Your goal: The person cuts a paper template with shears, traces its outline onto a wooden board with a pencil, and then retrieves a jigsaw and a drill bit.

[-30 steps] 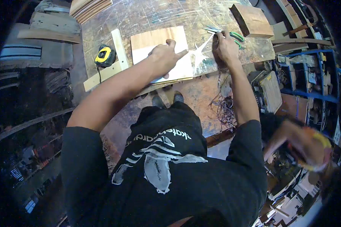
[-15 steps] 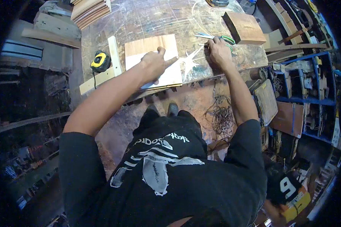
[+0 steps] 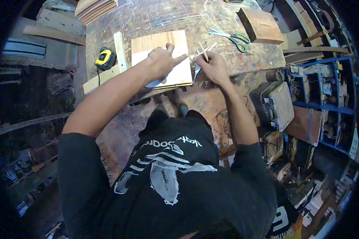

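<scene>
My left hand (image 3: 161,63) lies with its fingers spread on a white sheet (image 3: 180,75), which covers the lower part of a light wooden board (image 3: 157,40). Close to the board's right edge, my right hand (image 3: 212,65) is closed on a thin pencil-like stick (image 3: 203,51). White paper cutouts (image 3: 197,71) lie partly under that hand. Green-handled scissors (image 3: 231,38) rest on the bench (image 3: 159,18) beyond it, their blades slightly apart.
A yellow and black tape measure (image 3: 105,58) sits left beside a wooden square (image 3: 119,51). A thick wood block (image 3: 261,26) stands at the back right, stacked boards (image 3: 95,10) at the back left. Another person's dark shirt (image 3: 281,221) shows at lower right.
My right hand has moved left and toward me, from beside the scissors to the board's edge, with the stick now raised in it. My left hand has stayed on the sheet.
</scene>
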A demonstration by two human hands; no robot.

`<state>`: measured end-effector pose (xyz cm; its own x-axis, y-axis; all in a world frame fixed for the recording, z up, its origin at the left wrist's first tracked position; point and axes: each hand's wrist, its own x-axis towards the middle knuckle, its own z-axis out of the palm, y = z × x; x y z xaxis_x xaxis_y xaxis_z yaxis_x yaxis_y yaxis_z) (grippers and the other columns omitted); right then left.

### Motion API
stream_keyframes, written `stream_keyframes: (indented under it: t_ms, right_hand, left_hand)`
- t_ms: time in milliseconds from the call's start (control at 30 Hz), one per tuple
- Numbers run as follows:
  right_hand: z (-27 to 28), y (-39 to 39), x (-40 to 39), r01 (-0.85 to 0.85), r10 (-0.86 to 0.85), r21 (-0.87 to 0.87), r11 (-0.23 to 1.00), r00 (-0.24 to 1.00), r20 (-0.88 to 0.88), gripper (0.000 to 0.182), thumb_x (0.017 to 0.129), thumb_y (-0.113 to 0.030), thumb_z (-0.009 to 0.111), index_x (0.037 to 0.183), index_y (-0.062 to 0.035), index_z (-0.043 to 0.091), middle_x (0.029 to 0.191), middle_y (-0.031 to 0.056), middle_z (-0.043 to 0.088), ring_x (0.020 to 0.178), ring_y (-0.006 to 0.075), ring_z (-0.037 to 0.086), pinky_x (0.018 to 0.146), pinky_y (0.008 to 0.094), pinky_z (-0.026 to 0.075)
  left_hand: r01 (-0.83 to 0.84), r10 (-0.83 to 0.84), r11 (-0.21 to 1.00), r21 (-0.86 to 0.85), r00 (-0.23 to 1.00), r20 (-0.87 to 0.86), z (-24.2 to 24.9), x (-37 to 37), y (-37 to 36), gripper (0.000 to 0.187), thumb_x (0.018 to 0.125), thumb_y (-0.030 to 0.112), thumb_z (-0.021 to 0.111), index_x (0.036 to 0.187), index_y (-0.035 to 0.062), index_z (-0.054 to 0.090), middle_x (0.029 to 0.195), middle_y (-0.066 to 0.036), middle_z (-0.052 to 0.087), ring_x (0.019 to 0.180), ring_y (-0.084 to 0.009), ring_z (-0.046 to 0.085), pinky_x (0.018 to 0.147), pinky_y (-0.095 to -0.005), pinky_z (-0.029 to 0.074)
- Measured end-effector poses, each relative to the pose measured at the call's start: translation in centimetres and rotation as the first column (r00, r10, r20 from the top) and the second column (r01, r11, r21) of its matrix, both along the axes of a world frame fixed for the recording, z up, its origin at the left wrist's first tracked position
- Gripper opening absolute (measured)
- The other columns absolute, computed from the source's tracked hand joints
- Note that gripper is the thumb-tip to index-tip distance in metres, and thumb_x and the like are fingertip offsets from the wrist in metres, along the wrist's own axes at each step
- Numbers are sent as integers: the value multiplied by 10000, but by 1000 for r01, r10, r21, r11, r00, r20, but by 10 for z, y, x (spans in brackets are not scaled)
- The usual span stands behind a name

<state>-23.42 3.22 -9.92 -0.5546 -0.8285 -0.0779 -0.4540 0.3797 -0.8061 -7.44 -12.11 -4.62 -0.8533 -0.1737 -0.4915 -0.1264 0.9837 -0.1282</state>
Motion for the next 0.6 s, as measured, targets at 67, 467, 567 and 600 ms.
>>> stream_keyframes:
  t_ms: [67,467,567,600]
  right_hand:
    - [-46,-7,4,-3,28,-148,989,986,167,357,855,-347,766,904,7,763,703,142,719,676,248,714,662,404,550]
    - [-31,-17,15,97,-126,125,987,960,250,435,780,-401,757,924,7,798,794,142,753,763,212,723,738,359,568]
    - [-30,-15,20,163,-185,102,981,943,276,445,779,-403,765,917,19,794,790,136,753,756,209,720,731,355,565]
    - [-31,-17,19,153,-174,95,984,943,284,427,787,-385,771,915,22,791,793,121,751,743,188,707,707,339,554]
  left_hand:
    - [9,-9,1000,-9,1000,-3,-1,1,-1,1244,587,353,966,1631,279,294,1437,-379,449,965,-414,735,786,-420,605]
    - [76,-76,997,1,995,-57,-6,4,-6,1229,587,381,960,1622,275,308,1397,-391,483,932,-406,740,760,-418,608]
    - [99,-98,995,12,991,-86,-2,10,-11,1189,608,402,941,1616,281,323,1388,-407,487,876,-411,742,745,-421,610]
    - [123,-120,992,17,984,-134,-5,14,-13,1166,621,408,932,1612,279,331,1362,-401,506,872,-410,742,733,-422,610]
